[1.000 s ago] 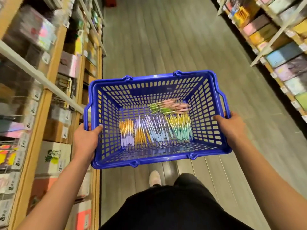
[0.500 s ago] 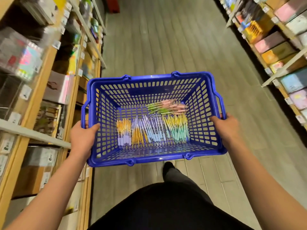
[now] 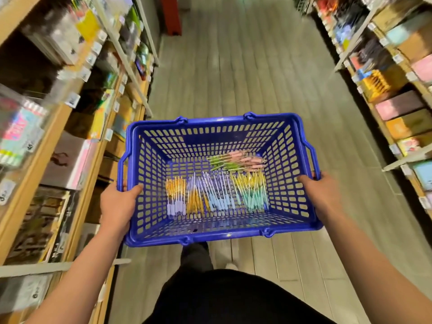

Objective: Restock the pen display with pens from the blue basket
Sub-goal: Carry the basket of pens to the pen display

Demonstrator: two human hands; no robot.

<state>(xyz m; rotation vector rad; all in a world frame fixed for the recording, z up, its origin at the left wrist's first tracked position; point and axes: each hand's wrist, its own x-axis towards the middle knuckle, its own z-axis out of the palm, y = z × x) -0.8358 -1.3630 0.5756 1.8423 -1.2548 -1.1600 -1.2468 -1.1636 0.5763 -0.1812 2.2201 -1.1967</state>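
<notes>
I carry a blue plastic basket (image 3: 210, 233) in front of me at waist height over the aisle floor. My left hand (image 3: 119, 204) grips its left rim, thumb hooked over the edge. My right hand (image 3: 323, 192) grips the right rim. On the basket floor lie several bundles of pens (image 3: 216, 195) in lilac, orange, light blue, teal and yellow, with a pink and green bundle (image 3: 236, 160) behind them. No pen display can be made out among the blurred shelves.
Wooden shelves (image 3: 58, 127) with packaged stationery and price tags line the left side, close to my left arm. More shelves (image 3: 397, 97) with coloured boxes run along the right. A grey plank floor (image 3: 245, 66) stretches ahead between them. A red object (image 3: 171, 15) stands far ahead.
The shelves on both sides have slid back past me as I walk forward down the aisle. The basket stays held the same way in both hands.
</notes>
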